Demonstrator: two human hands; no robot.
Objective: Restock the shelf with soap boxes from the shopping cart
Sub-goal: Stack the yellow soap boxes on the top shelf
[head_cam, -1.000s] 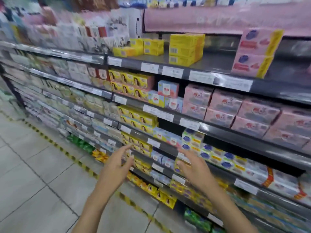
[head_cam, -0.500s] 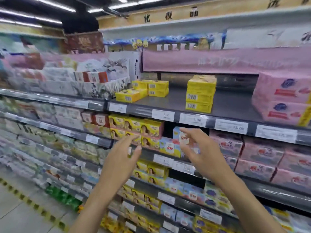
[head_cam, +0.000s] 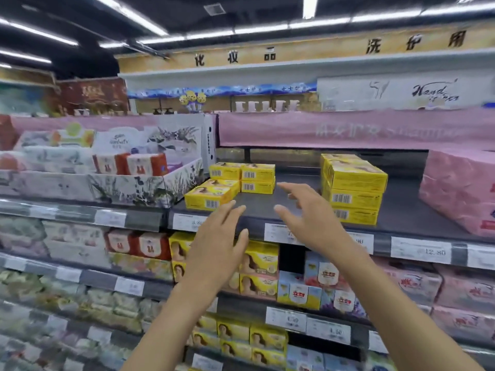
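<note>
Both hands are raised in front of the top shelf (head_cam: 401, 207), empty and apart, with a clear gap between them. The left hand (head_cam: 217, 250) has its fingers straight and close together, the tips at the shelf's front lip, just beside the nearest of the clustered yellow soap boxes (head_cam: 227, 183) at its 11 o'clock; I cannot tell whether they touch. The right hand (head_cam: 308, 218) is spread wide, thumb and fingers splayed over the bare shelf between that cluster and a yellow stack (head_cam: 353, 191), 3 boxes high, at its 2 o'clock. Pink packs (head_cam: 460, 194) sit at 3 o'clock on the same shelf, near the stack. At 9 o'clock a patterned display tray (head_cam: 134, 183) holds white and red packets. Price labels (head_cam: 420, 250) line the shelf edge, and more yellow boxes (head_cam: 261, 266) fill the row below, at 6 o'clock.
</note>
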